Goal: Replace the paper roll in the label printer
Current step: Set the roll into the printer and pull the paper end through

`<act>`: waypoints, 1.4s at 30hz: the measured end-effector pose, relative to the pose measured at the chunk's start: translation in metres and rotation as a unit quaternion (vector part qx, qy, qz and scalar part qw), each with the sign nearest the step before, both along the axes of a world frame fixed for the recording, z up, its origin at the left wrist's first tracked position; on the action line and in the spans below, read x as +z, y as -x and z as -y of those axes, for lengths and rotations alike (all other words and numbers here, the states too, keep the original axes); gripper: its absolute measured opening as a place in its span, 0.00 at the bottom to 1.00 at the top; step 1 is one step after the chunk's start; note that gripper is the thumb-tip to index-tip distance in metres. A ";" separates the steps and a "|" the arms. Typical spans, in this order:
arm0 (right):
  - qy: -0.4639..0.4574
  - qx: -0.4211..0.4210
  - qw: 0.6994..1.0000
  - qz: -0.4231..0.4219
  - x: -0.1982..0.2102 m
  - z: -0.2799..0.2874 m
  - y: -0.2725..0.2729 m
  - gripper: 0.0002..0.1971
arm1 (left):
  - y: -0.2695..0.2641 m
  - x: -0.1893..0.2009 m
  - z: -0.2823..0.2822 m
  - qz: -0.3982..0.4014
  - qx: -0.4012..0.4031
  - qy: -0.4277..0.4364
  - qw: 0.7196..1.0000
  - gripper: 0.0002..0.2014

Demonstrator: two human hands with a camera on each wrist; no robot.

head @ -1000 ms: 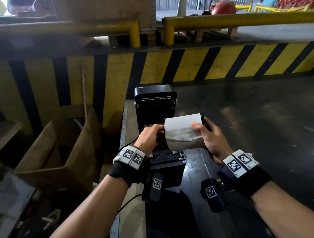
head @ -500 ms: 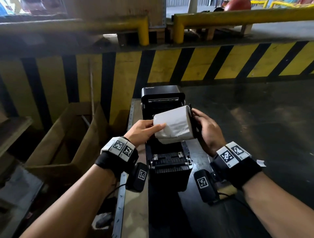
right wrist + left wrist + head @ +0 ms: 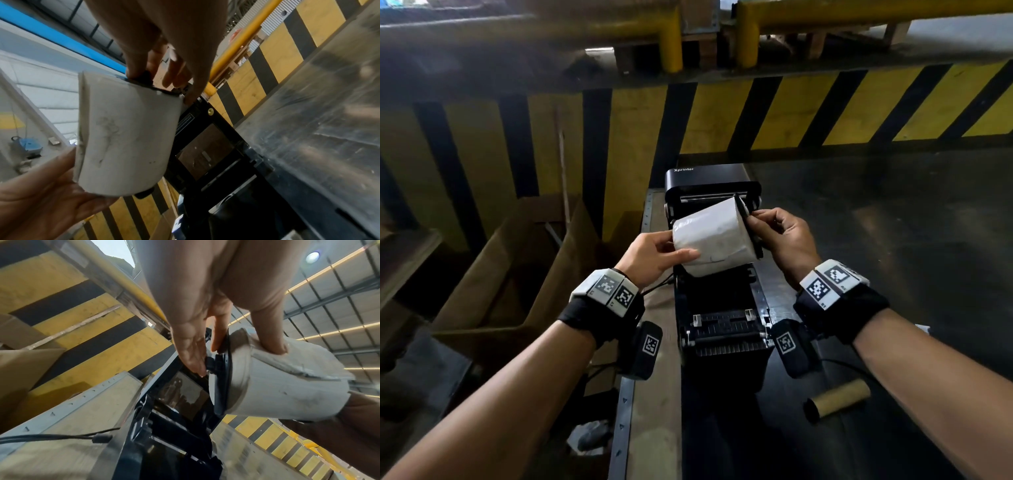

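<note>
A black label printer [image 3: 722, 325] stands on the table with its lid [image 3: 710, 181] tipped up at the back and its bay open. Just above the bay both hands hold a white paper roll [image 3: 714, 240], tilted with its right end higher. My left hand [image 3: 671, 246] grips the left end, thumb on the paper [image 3: 269, 340] and fingers on a black end flange [image 3: 222, 368]. My right hand [image 3: 753, 226] pinches the black flange [image 3: 152, 81] at the right end of the roll [image 3: 127, 138].
An empty brown cardboard core [image 3: 837, 399] lies on the dark table [image 3: 893, 257] to the printer's front right. An open cardboard box [image 3: 500, 274] sits left of the table. A yellow-and-black striped barrier [image 3: 791, 109] runs behind. A cable [image 3: 61, 437] trails at the printer's left.
My left hand came out of the printer bay and took the roll's left end. The roll, first held by the right hand alone, tilted and shifted back over the bay.
</note>
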State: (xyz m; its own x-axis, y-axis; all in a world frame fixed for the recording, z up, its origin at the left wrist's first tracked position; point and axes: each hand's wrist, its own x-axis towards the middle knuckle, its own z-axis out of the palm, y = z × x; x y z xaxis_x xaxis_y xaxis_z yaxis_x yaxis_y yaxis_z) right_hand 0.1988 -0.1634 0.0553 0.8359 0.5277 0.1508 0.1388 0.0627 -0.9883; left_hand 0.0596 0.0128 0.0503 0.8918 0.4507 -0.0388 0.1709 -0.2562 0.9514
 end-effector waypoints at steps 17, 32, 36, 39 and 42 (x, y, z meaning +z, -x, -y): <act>0.372 0.135 0.903 0.167 -0.047 -0.011 -0.058 0.12 | -0.017 -0.052 -0.002 -0.109 0.070 -0.110 0.985 0.30; 0.450 0.133 0.852 0.233 -0.089 -0.019 -0.059 0.12 | -0.027 -0.083 0.009 -0.155 0.107 -0.157 0.969 0.40; 0.432 0.123 0.856 0.254 -0.089 -0.018 -0.052 0.09 | -0.025 -0.083 0.011 -0.164 0.104 -0.165 0.967 0.42; 0.422 0.125 0.856 0.272 -0.087 -0.016 -0.045 0.12 | -0.023 -0.081 0.016 -0.164 0.103 -0.164 0.967 0.43; 0.417 0.116 0.858 0.276 -0.084 -0.013 -0.041 0.14 | -0.024 -0.078 0.018 -0.173 0.094 -0.188 0.962 0.43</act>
State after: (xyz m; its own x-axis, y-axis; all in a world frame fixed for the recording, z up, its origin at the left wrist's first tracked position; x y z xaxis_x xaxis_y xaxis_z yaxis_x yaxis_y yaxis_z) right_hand 0.2394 -0.1500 -0.0290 0.6167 0.7869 -0.0220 0.6792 -0.5460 -0.4905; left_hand 0.0832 -0.0056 -0.0280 0.7559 0.6434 -0.1215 0.5377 -0.5041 0.6758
